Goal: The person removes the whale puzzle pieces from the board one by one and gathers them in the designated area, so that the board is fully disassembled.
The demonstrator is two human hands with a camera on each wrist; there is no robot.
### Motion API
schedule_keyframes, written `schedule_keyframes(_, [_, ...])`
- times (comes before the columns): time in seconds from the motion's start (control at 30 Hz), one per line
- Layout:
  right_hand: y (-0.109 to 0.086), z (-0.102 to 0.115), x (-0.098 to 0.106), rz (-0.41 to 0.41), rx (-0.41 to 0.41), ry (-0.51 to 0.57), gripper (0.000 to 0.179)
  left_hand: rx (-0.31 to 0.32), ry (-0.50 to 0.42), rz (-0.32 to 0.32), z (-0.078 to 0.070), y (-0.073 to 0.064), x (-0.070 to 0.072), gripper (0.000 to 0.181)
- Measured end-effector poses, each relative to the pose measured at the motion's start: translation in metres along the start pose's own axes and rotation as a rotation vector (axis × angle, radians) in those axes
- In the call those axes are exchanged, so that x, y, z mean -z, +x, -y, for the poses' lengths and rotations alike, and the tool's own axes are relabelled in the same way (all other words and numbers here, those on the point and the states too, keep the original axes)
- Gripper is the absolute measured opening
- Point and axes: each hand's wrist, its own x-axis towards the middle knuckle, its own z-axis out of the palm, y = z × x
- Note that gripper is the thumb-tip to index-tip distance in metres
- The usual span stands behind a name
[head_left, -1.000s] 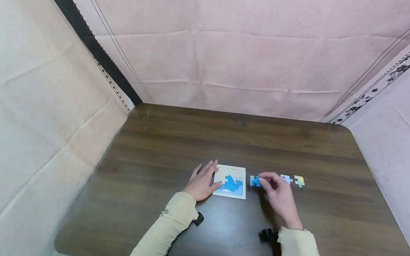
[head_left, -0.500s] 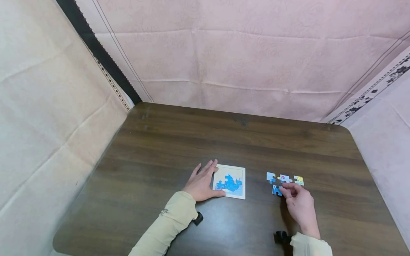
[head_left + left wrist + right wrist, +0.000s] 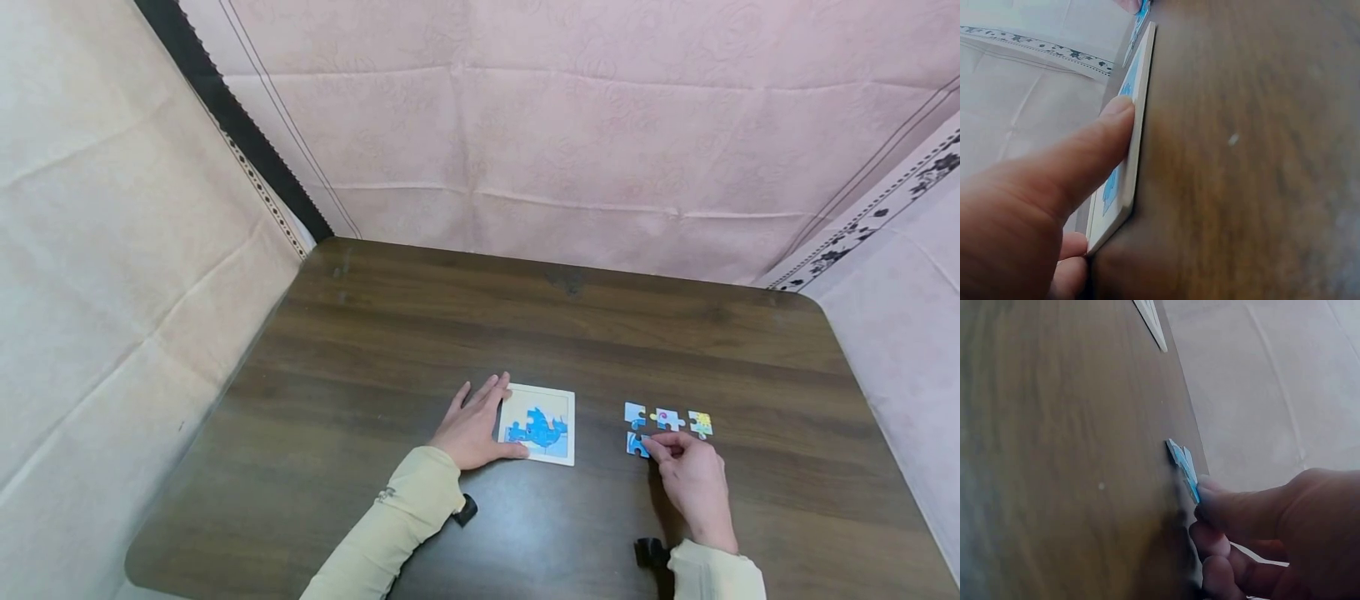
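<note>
A square puzzle tray point(image 3: 569, 429) with a pale rim and a partly filled blue picture lies flat on the table. My left hand point(image 3: 468, 433) rests along its left side, fingers extended at the upper corner and thumb on the lower rim; the left wrist view has the thumb point(image 3: 1094, 147) pressing the rim's edge. Farther right, my right hand point(image 3: 693, 479) pinches a blue puzzle piece point(image 3: 633, 445) between thumb and fingers, at or just above the tabletop. Behind it lie a light-blue puzzle piece point(image 3: 634, 413), a pale one with a pink swirl point(image 3: 667, 419) and a yellow-patterned one point(image 3: 701, 422).
The brown wooden table point(image 3: 420, 333) has rounded corners. Pale cloth point(image 3: 585, 150) hangs behind it and at both sides. A black wrist device point(image 3: 465, 510) sits by the left cuff, another black device point(image 3: 651, 552) by the right.
My right hand has carried the blue puzzle piece from beside the tray rightward, then slightly back left, in front of the loose pieces. My left thumb has slid down to the tray's lower rim.
</note>
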Motion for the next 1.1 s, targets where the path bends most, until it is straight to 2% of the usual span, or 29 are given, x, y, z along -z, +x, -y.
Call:
schedule_keyframes(0.17, [0.0005, 0.0031, -0.0001, 0.001, 0.002, -0.006, 0.024, -0.008, 0.009, 0.007, -0.0007, -0.0006, 0.0015, 0.102])
schedule_keyframes(0.5, [0.0001, 0.0038, -0.0018, 0.011, -0.002, -0.009, 0.023, -0.052, 0.061, 0.03, -0.001, -0.0032, 0.0043, 0.104])
schedule_keyframes(1.1, [0.0003, 0.0035, -0.0047, -0.016, 0.015, 0.007, 0.02, -0.048, 0.067, 0.034, -0.0015, -0.0036, 0.0046, 0.103])
